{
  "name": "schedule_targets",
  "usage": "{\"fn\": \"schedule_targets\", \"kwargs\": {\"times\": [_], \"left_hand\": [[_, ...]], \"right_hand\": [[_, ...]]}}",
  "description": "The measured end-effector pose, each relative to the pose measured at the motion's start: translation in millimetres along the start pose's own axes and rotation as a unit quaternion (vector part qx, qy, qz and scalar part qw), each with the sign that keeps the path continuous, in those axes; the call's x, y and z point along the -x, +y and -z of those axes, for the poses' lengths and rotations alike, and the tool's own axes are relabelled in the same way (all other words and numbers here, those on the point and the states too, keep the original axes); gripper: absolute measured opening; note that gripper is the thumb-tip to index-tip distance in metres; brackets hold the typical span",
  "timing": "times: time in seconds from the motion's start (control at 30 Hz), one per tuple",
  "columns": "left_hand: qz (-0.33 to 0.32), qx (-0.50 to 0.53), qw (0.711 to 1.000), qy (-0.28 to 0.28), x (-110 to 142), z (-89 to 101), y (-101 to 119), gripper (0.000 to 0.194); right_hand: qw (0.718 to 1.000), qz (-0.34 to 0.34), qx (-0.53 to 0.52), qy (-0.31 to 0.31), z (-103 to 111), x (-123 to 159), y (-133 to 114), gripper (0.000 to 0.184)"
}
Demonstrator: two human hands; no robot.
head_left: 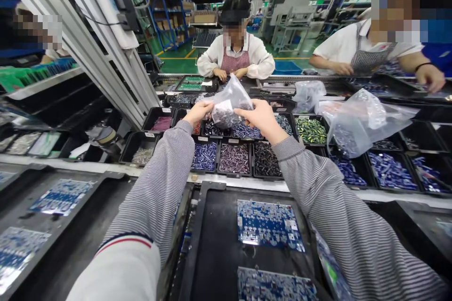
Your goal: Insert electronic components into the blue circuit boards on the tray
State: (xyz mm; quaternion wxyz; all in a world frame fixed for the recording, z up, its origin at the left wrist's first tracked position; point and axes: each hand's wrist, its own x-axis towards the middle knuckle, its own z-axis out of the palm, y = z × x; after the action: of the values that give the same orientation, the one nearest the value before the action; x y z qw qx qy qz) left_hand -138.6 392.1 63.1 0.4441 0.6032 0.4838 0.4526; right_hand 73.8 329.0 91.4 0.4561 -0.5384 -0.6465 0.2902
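Observation:
Both arms reach forward over the rows of black parts bins. Between my hands hangs a clear plastic bag (237,91) with a white label and dark small parts gathered at its bottom. My left hand (200,114) pinches the bag's left side. On the other side, my right hand (260,116) grips the bag's right edge between thumb and fingers. Beneath the bag lie bins of small electronic components, among them blue ones (204,156), brownish-purple ones (234,157) and dark ones (267,159).
Blue circuit boards (270,225) lie on a black tray (215,240) in front of me. More plastic bags (360,117) rest over the bins at right. A metal frame post (116,56) slants at left. Co-workers (236,51) sit across the line.

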Motion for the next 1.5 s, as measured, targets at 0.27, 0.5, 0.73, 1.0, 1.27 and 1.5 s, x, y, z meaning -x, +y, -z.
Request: {"fn": "schedule_targets", "kwargs": {"times": [0.27,0.5,0.73,1.0,1.27,1.5], "left_hand": [[-0.011,0.018,0.999,0.049,-7,3.6,10,0.018],[-0.025,0.04,0.994,0.099,-13,3.8,18,0.004],[-0.027,0.087,0.982,0.168,-9,9.4,24,0.01],[-0.022,0.12,0.977,0.175,-9,6.1,19,0.011],[-0.037,0.144,0.974,0.172,-12,-3.2,15,0.007],[-0.058,0.165,0.968,0.183,-12,0.6,18,0.005]], "right_hand": [[0.998,0.01,-0.043,-0.034,6,-10,-1,0.04],[0.995,0.059,-0.082,0.005,20,-1,12,0.051],[0.984,0.095,-0.126,0.077,20,-6,10,0.03],[0.975,0.187,-0.003,0.118,26,-2,-3,0.019],[0.978,0.17,-0.02,0.116,32,-4,-3,0.025],[0.971,0.201,0.016,0.125,30,-4,-13,0.022]]}}
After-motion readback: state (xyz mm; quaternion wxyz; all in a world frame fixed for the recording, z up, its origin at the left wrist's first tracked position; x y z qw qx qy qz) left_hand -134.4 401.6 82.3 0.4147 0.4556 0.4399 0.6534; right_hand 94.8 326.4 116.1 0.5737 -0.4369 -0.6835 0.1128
